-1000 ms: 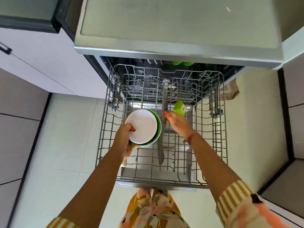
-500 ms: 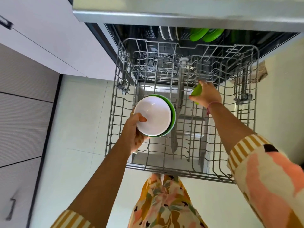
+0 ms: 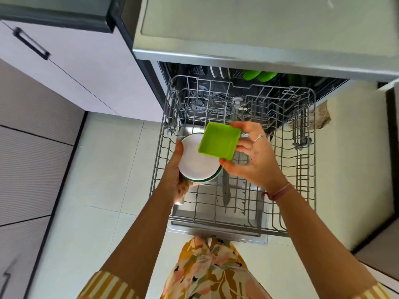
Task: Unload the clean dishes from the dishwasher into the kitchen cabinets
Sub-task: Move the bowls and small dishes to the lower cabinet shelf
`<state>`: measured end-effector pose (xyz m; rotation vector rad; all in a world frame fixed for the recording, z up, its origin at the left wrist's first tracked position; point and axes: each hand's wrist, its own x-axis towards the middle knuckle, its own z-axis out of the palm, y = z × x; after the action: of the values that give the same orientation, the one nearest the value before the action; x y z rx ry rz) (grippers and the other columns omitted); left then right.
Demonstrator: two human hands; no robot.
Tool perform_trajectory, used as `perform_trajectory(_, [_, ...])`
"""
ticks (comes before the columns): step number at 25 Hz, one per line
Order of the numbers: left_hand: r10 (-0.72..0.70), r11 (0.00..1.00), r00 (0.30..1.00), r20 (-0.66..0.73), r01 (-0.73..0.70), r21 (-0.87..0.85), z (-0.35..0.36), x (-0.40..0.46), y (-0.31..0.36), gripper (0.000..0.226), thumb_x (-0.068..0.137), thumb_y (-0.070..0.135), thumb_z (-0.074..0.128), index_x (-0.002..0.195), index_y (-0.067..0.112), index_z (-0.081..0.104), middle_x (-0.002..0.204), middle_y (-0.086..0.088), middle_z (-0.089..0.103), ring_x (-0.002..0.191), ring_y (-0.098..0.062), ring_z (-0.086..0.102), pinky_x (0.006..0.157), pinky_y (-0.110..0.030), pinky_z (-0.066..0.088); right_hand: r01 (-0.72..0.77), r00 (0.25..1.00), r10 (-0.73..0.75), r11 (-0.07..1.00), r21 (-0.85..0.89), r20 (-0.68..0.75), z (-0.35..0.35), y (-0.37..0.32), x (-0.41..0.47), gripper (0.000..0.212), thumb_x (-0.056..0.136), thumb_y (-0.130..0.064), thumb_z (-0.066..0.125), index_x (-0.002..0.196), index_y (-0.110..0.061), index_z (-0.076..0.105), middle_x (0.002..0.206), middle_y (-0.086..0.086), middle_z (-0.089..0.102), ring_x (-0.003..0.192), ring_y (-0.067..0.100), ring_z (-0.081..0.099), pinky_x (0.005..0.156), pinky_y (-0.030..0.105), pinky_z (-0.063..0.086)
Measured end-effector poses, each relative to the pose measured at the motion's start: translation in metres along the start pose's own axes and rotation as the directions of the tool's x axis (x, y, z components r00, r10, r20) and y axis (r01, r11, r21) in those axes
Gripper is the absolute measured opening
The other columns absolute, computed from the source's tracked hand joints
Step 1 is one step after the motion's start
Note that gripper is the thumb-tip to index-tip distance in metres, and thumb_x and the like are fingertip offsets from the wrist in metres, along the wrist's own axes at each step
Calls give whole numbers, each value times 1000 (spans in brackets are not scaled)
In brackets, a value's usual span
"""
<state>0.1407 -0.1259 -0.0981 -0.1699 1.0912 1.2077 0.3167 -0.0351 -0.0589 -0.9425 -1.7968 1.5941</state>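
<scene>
right hand (image 3: pixel 251 160) pinches the square green dish (image 3: pixel 219 140) by its edges, tilted, overlapping the far right rim of the white bowl (image 3: pixel 195 159) that the left hand (image 3: pixel 176 173) cups, nested in a green bowl (image 3: pixel 212 177), above the rack (image 3: pixel 302 169).

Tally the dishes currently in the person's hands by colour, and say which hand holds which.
White: 1, the white bowl, held by the left hand.
Green: 2, the green bowl nested under the white one in the same grip, and the green square dish pinched by the right hand.
Total: 3.
</scene>
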Motion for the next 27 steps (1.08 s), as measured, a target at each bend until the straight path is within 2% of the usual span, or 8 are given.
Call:
perform_trajectory(3, [32,999,999,28,-33,22,-6,-8,3,77,75,74,36,120,18,62,116,-16,66,106,-35,63,85,-56,53,191,978,-132,875,-445,159,18,0,1,74,65,-48,75,130,-23,51,128,-1,52,120,16,48,103,39,42])
perform_trajectory(6, [34,999,999,31,-34,11,-13,-19,5,73,80,71,36,121,17,61,116,-15,66,107,-33,63,86,-52,52,258,963,-150,754,-604,224,32,11,2,81,65,-60,67,133,-19,53,132,-4,55,129,16,38,106,50,36])
perform_trajectory(14, [55,997,998,-38,-57,-55,-40,-31,13,34,87,17,59,120,12,57,106,-15,66,90,-31,67,74,-48,58,276,937,-137,855,-440,321,58,22,-2,73,82,-43,63,146,-25,32,154,-11,29,147,14,16,117,42,22])
perform_trajectory(17, [111,991,988,-106,-118,-58,-57,-28,24,50,79,21,68,127,9,55,115,-18,62,101,-36,63,94,-55,48,47,999,-48,993,-108,-13,70,45,-8,49,90,-21,55,138,-18,43,144,-6,43,135,14,41,108,34,41])
perform_trajectory(19, [133,989,984,-119,-140,-49,-67,-26,31,54,78,23,69,127,9,54,116,-17,61,104,-37,61,98,-57,44,-161,981,129,959,-234,-145,81,78,-9,35,91,-15,55,125,-18,54,129,0,54,118,11,54,95,40,52])
perform_trajectory(21, [152,986,982,-113,-158,-50,-75,-24,35,44,82,22,66,123,10,57,113,-16,62,101,-35,62,95,-54,47,-199,966,255,818,-540,31,103,114,-10,33,90,-20,59,124,-18,57,123,3,58,114,14,55,96,42,49])
perform_trajectory(24, [163,984,978,-130,-172,-56,-86,-17,37,51,82,22,66,129,7,54,114,-17,63,100,-35,64,87,-50,53,28,858,362,675,-737,364,158,153,-16,60,82,-32,68,136,-17,48,135,5,52,124,23,46,105,42,41])
perform_trajectory(27, [162,985,978,-135,-169,-43,-93,-8,34,62,78,24,68,135,6,50,117,-17,62,98,-33,65,78,-45,58,214,785,432,483,-849,444,200,184,-21,75,83,-32,68,147,-20,30,151,4,33,136,27,33,103,45,39])
